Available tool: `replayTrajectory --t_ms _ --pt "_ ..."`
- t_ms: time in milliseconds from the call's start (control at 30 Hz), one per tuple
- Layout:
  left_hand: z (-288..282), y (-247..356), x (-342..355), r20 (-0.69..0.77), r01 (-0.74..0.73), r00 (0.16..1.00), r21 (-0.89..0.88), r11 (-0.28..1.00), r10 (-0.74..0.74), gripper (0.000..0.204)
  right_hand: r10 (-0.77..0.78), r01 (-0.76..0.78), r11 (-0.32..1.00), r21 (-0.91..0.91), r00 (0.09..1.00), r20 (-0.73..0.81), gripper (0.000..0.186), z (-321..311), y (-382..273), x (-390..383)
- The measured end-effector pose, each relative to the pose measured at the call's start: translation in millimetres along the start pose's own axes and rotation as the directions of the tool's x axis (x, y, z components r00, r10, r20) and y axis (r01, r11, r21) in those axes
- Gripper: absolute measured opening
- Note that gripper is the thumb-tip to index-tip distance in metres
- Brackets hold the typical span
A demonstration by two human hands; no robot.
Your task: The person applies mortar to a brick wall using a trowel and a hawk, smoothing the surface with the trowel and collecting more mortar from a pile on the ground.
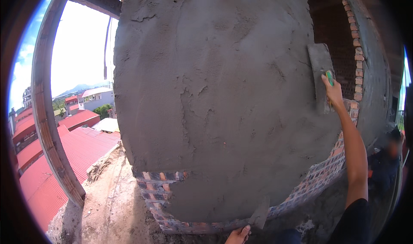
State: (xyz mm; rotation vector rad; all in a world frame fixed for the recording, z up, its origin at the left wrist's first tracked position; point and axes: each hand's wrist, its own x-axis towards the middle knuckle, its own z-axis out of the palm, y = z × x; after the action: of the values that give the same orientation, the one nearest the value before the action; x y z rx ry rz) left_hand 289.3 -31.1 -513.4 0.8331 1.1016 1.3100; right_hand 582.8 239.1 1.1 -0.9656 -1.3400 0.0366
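Observation:
A freshly plastered grey wall (215, 93) fills the middle of the view, with bare brick (152, 188) showing along its lower edges. My right hand (332, 89) is closed on the green handle of a rectangular plastering float (319, 59), which lies at the wall's upper right edge. At the bottom centre, my left hand (238, 236) grips a small pointed trowel (261, 211), its blade raised in front of the lower plaster.
An open edge with a concrete post (45, 115) is on the left, looking onto red roofs (60, 153) below. A dusty ledge (107, 188) runs beside it. Another person (383, 166) is low at the right. A dark brick-edged opening (335, 24) is at the upper right.

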Motion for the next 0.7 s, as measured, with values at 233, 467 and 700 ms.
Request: replayTrajectory --t_ms 233,467,700 --pt "140.1 -105.9 88.7 0.46 0.312 0.763 0.351 0.883 -0.453 0.062 0.56 -0.645 0.757 -0.1 0.562 0.609 0.037 -125.4 314.2 -403.7" --pt "167.7 -231.2 108.3 -0.085 0.339 0.938 0.431 0.836 -0.336 0.061 0.924 -0.895 0.276 -0.35 0.146 0.354 0.043 -197.1 445.8 -690.2" --pt "308.6 -314.7 123.0 0.233 -0.147 0.972 0.693 0.705 -0.026 0.055 0.854 -0.949 0.105 0.297 0.239 0.463 0.047 -229.4 375.9 -625.6"
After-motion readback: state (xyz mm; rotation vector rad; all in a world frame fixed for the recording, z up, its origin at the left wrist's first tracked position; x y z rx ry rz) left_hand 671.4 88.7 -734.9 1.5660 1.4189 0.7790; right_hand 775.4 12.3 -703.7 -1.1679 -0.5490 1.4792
